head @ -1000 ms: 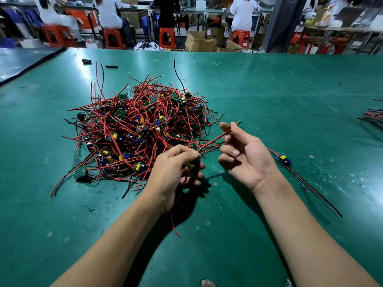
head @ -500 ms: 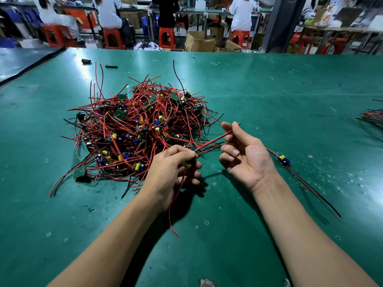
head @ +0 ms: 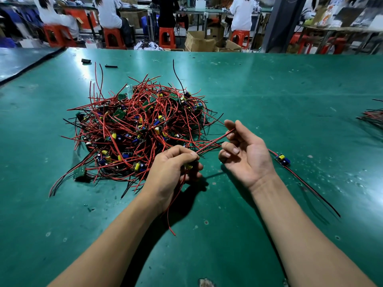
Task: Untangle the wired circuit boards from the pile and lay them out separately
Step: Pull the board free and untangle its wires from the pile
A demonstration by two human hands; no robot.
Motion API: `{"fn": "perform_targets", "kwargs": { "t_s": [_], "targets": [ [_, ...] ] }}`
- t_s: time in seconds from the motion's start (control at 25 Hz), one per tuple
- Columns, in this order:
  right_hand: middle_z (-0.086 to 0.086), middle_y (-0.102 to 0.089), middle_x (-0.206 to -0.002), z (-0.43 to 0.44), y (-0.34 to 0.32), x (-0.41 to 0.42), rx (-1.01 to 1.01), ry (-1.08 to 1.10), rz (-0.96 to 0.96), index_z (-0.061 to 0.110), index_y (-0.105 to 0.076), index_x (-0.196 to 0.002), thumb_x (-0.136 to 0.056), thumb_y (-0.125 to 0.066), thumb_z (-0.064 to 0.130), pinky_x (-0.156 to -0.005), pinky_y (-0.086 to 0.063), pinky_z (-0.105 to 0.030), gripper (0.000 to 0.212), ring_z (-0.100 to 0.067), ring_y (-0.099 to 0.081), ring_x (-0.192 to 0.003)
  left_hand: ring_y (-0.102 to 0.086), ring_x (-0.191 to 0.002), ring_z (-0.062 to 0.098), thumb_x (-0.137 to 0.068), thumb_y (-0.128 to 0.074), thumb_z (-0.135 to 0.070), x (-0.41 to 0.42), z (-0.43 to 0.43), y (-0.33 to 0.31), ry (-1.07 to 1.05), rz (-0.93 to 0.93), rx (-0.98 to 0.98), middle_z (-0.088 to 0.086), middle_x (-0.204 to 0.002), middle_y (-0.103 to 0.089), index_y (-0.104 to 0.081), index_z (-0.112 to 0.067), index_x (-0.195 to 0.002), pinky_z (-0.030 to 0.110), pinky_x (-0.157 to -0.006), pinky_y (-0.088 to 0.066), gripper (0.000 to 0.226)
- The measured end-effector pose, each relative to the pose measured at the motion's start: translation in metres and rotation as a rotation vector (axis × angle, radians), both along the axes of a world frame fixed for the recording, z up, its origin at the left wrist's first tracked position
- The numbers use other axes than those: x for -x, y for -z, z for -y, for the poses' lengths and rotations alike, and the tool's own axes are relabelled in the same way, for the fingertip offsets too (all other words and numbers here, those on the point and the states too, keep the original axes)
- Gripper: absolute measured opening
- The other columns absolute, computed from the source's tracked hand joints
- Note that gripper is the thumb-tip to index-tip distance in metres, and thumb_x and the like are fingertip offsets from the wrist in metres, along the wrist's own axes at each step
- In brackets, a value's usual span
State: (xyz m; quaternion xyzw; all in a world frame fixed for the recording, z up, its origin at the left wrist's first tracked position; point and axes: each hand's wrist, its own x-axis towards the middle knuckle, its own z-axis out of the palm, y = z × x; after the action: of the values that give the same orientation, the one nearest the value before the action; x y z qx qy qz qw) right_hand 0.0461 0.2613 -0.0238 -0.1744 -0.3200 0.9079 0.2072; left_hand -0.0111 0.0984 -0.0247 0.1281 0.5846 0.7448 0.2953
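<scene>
- The pile (head: pixel 136 131) of wired circuit boards (red and black leads knotted around small green boards with yellow and blue parts) sits on the green desk (head: pixel 290 100), left of centre.
- The left hand (head: pixel 172 172) rests at the pile's near edge, its fingers (head: pixel 184 155) curled and pinching a small board with a yellow part; a red wire (head: pixel 173 206) hangs from the fist and trails toward the camera.
- The right hand (head: pixel 246 154) is palm up beside it, fingers loosely bent, with a red-and-black lead (head: pixel 213 141) running from the left hand up to its thumb and forefinger; whether they actually pinch it I cannot tell.
- One separated board (head: pixel 282 159) lies on the desk just right of the right hand, its wires stretched out straight.
- Another wire bundle (head: pixel 373 118) lies at the far right edge.
</scene>
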Motion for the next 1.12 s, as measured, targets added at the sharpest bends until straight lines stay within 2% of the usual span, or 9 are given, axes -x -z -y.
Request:
{"fn": "perform_targets", "kwargs": {
  "t_s": [0.28,0.4,0.52,0.6,0.72,0.92,1.04,1.12],
  "targets": [
    [0.005,-0.044,-0.067,-0.002,0.001,0.000,0.128,-0.027,-0.063,0.010,-0.075,-0.071,-0.089,-0.059,0.025,-0.050,-0.030,-0.022,0.028,-0.008,-0.030,-0.041,-0.066,-0.061,0.017,-0.091,-0.057,0.002,-0.003,0.000,-0.002,0.025,-0.027,0.022,0.009,-0.070,-0.065,-0.062,-0.003,-0.076,0.022,-0.048,-0.049,0.016],
    [0.008,-0.048,-0.067,-0.003,0.004,0.000,-0.105,0.029,0.088,0.013,-0.076,-0.088,-0.097,-0.060,0.032,-0.048,-0.027,-0.019,0.027,-0.005,-0.030,-0.043,-0.064,-0.057,0.021,-0.092,-0.058,-0.002,-0.002,0.000,-0.002,0.000,0.007,0.030,0.013,-0.071,-0.068,-0.063,-0.006,-0.081,0.024,-0.049,-0.051,0.013],
    [0.013,-0.056,-0.066,0.003,0.009,-0.001,-0.410,0.045,0.249,0.017,-0.077,-0.096,-0.083,-0.072,0.044,-0.046,-0.030,-0.018,0.031,-0.003,-0.037,-0.047,-0.065,-0.055,0.021,-0.094,-0.059,-0.009,-0.001,0.000,-0.002,-0.034,0.037,0.022,0.013,-0.077,-0.072,-0.063,-0.006,-0.093,0.026,-0.054,-0.054,0.005],
    [0.011,-0.061,-0.064,0.016,0.013,-0.003,-0.576,-0.076,0.277,0.018,-0.078,-0.093,-0.077,-0.076,0.046,-0.042,-0.035,-0.016,0.032,-0.002,-0.046,-0.046,-0.067,-0.057,0.021,-0.094,-0.060,-0.010,-0.002,-0.001,-0.003,-0.040,0.055,0.019,0.013,-0.079,-0.073,-0.064,-0.006,-0.094,0.028,-0.055,-0.056,0.006],
    [-0.003,-0.066,-0.071,0.040,0.016,-0.003,-0.603,-0.265,0.193,0.012,-0.077,-0.094,-0.089,-0.074,0.034,-0.048,-0.049,-0.021,0.023,-0.013,-0.060,-0.053,-0.066,-0.056,0.022,-0.093,-0.061,-0.008,-0.004,-0.001,-0.003,-0.061,0.034,0.035,0.013,-0.072,-0.069,-0.066,-0.008,-0.084,0.030,-0.054,-0.056,0.010],
    [-0.008,-0.068,-0.077,0.041,0.016,0.001,-0.587,-0.164,0.214,0.005,-0.076,-0.090,-0.091,-0.072,0.022,-0.052,-0.051,-0.025,0.017,-0.015,-0.062,-0.058,-0.065,-0.053,0.020,-0.092,-0.061,-0.005,-0.005,0.000,-0.001,-0.036,-0.018,0.070,0.014,-0.072,-0.067,-0.066,-0.005,-0.085,0.026,-0.048,-0.055,0.009],
    [-0.003,-0.068,-0.074,0.040,0.018,0.002,-0.634,-0.104,0.205,0.010,-0.079,-0.088,-0.091,-0.073,0.023,-0.049,-0.050,-0.024,0.015,-0.010,-0.059,-0.055,-0.064,-0.055,0.023,-0.092,-0.060,-0.005,-0.003,0.000,-0.003,-0.005,0.011,0.059,0.016,-0.070,-0.068,-0.066,-0.006,-0.083,0.029,-0.047,-0.055,0.011],
    [0.010,-0.065,-0.064,0.038,0.020,0.004,-0.715,-0.028,0.219,0.011,-0.079,-0.089,-0.089,-0.075,0.028,-0.047,-0.044,-0.017,0.017,-0.001,-0.052,-0.049,-0.063,-0.055,0.023,-0.092,-0.061,-0.005,-0.002,0.001,-0.005,0.013,0.048,0.044,0.016,-0.070,-0.068,-0.066,-0.008,-0.079,0.027,-0.046,-0.053,0.014]
  ]
}}
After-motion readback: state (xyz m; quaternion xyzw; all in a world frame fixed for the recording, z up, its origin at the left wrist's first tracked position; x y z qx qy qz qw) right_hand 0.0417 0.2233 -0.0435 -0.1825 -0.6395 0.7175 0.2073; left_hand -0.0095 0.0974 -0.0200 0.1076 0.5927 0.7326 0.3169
